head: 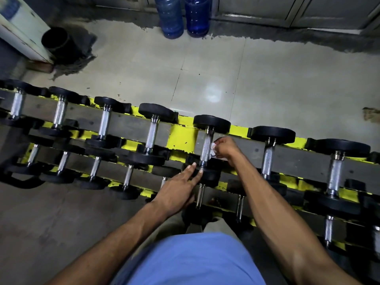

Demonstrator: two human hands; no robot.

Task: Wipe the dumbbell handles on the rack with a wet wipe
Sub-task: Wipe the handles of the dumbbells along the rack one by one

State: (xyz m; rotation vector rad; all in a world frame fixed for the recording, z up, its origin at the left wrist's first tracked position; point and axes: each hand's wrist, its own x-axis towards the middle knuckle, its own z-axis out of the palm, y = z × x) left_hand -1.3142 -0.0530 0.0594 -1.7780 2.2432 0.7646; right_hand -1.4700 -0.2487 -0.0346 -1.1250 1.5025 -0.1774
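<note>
A yellow and grey rack (181,140) runs across the view with several black dumbbells on its tiers. My right hand (225,148) grips a crumpled white wet wipe (213,150) and holds it against the right side of the chrome handle (205,148) of a top-tier dumbbell. My left hand (181,187) lies flat with straight fingers, its fingertips on the near black head (207,174) of that same dumbbell. More chrome handles stand to either side, such as the handle (151,133) to the left and the handle (267,157) to the right.
Behind the rack is a pale tiled floor (226,68). Two blue water jugs (183,16) stand at the far wall. A black bin (58,43) sits at the far left beside a white cabinet (22,27). Lower tiers hold smaller dumbbells close to my legs.
</note>
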